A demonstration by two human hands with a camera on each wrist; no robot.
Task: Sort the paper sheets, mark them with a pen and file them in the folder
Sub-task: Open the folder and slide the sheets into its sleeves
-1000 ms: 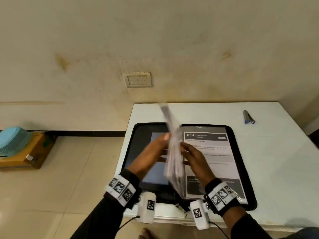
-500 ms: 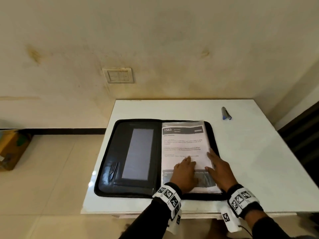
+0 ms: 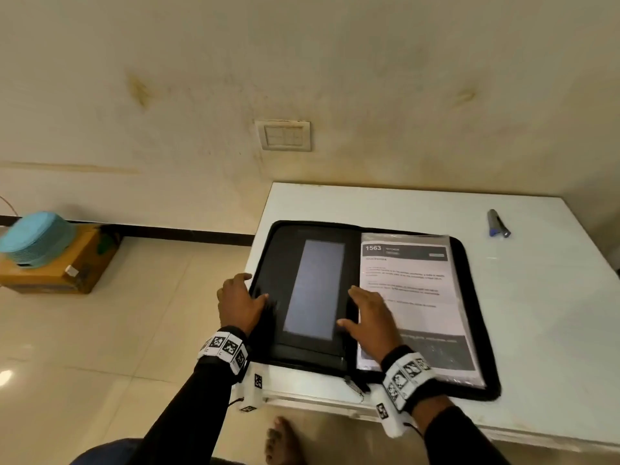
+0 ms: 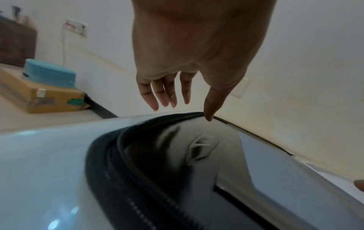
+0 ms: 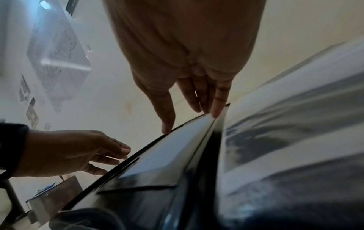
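You've got a white glossy table [image 3: 536, 330] shoved against a stained cream wall [image 3: 302, 62], beige tile floor to your left. The black zip folder [image 3: 268, 256] lies open on it, printed paper sheets in a clear sleeve [image 3: 419, 297] on its right half. Grey pen with blue cap [image 3: 497, 224] sits well apart, far right. Your left hand [image 3: 239, 303] rests loose-fingered at the folder's left edge; right hand [image 3: 367, 315] lies flat by the spine, gripping nothing. Cardboard box [image 3: 60, 270] with a teal basket [image 3: 37, 238] on the floor.

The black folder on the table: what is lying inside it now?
Inside the open black folder, a printed sheet headed 1563 lies in a clear sleeve on the right half. The left half shows a grey panel. Any sheets beneath the top one are covered.
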